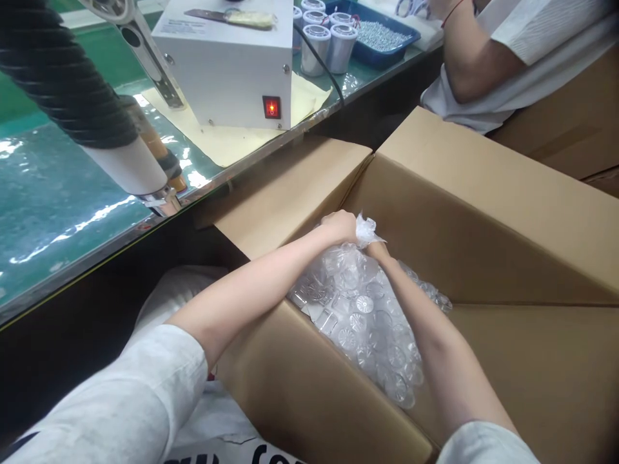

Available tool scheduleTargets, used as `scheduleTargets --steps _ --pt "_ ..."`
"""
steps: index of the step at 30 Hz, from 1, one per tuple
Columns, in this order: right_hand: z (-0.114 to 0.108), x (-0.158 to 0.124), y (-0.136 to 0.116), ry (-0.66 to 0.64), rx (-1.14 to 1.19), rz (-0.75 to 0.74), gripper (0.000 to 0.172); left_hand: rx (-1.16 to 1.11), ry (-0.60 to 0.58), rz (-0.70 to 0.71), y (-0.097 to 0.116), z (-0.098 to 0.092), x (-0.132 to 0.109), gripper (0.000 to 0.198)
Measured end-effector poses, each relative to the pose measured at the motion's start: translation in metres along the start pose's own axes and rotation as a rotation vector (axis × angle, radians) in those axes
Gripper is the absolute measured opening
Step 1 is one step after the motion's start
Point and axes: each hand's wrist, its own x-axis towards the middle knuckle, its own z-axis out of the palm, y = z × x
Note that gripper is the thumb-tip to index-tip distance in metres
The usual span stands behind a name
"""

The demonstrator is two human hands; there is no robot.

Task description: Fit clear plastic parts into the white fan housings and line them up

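While the left hand [341, 227] clenches the gathered neck of a clear plastic bag [360, 322] at mid-frame, inside the cardboard box [309, 380], the right hand [378, 251] is too hidden to judge; slackening could spill the round clear pieces [364, 304].

Center frame: your two hands, left hand [340, 227] and right hand [378, 251]; one plastic bag [358, 319]; clear pieces [400, 388] beyond counting. Lower right: one open carton [507, 258]. Upper center: one white box [225, 71], one red switch [271, 107], one knife [231, 17], one blue tray [387, 57], at least five white canisters [316, 55]. Upper right: one co-worker [512, 67].
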Motion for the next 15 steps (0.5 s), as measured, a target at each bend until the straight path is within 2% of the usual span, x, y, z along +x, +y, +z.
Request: scheduleTargets --steps 5,8,10,12,14,15 --pt "-0.048 -0.030 -0.025 0.035 0.306 -0.034 0.015 -0.021 -0.081 0.125 0.007 0.004 -0.002 0.044" --pt "-0.059 -0.059 -0.038 0.085 0.455 -0.026 0.022 -0.010 -0.090 0.180 0.012 0.009 -0.005 0.040" --pt "-0.052 -0.086 -0.042 0.116 0.515 -0.010 0.023 0.028 -0.039 0.169 0.014 0.011 -0.007 0.043" --pt "-0.032 -0.124 -0.042 0.078 0.545 -0.010 0.015 0.081 0.014 0.135 0.013 0.010 -0.008 0.046" --pt "-0.003 -0.166 -0.041 -0.049 0.556 -0.038 0.008 0.127 0.043 0.103 0.013 0.009 -0.009 0.048" --pt "0.013 -0.186 -0.040 -0.126 0.566 -0.059 0.014 0.145 0.049 0.094 0.013 0.008 -0.009 0.048"
